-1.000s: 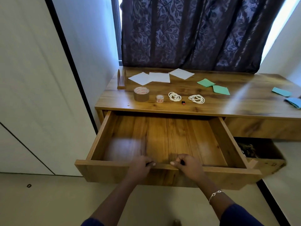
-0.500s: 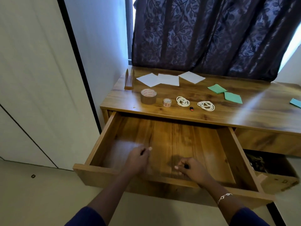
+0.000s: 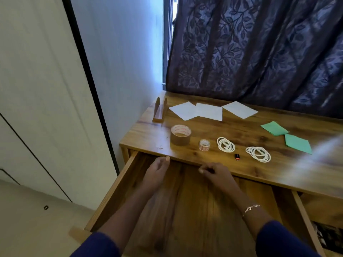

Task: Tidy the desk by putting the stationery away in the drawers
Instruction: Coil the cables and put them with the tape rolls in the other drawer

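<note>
We look down on a wooden desk (image 3: 278, 173) with its left drawer (image 3: 185, 210) pulled out under our arms. Over the drawer, by the desk's front edge, our left hand (image 3: 156, 172) reaches with its fingers straight. Our right hand (image 3: 216, 174) has its fingers curled inward, and nothing shows in them. White sheets (image 3: 207, 111) lie along the back edge. A brown tape roll (image 3: 180, 135), two white cord coils (image 3: 225, 144) and a small clear tape roll (image 3: 204, 145) sit near the front edge.

dark leafy curtain (image 3: 259, 52) covers the window (image 3: 168, 34) beside a pale wall (image 3: 120, 62).

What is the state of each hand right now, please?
Left hand: open, fingers straight, holding nothing.
Right hand: closed, fingers curled, nothing visible in it.
</note>
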